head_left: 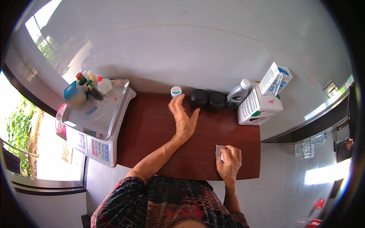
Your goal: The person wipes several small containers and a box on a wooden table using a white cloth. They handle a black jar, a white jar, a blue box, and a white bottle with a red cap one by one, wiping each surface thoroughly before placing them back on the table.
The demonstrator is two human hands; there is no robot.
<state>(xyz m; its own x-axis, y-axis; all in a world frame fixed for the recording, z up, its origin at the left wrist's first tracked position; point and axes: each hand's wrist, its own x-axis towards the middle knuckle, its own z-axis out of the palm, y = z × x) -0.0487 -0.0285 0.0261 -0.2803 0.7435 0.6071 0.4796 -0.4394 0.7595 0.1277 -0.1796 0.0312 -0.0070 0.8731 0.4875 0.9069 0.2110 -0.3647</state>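
Observation:
My left hand (pixel 183 118) stretches out over the dark red table (pixel 148 133), fingers apart and holding nothing. Its fingertips are just below a small white jar with a blue-and-white lid (pixel 176 91) and left of two black round jars (pixel 208 99) at the table's far edge. My right hand (pixel 229 161) rests near the front right of the table, closed on a small white packet (pixel 219 150) that lies on the tabletop.
A white weighing scale (pixel 99 125) with a clear tray stands at the left, several small bottles (pixel 88 86) on its far side. A grey bottle (pixel 238 94) and stacked white cartons (pixel 260 105) stand at the right, against the pale wall.

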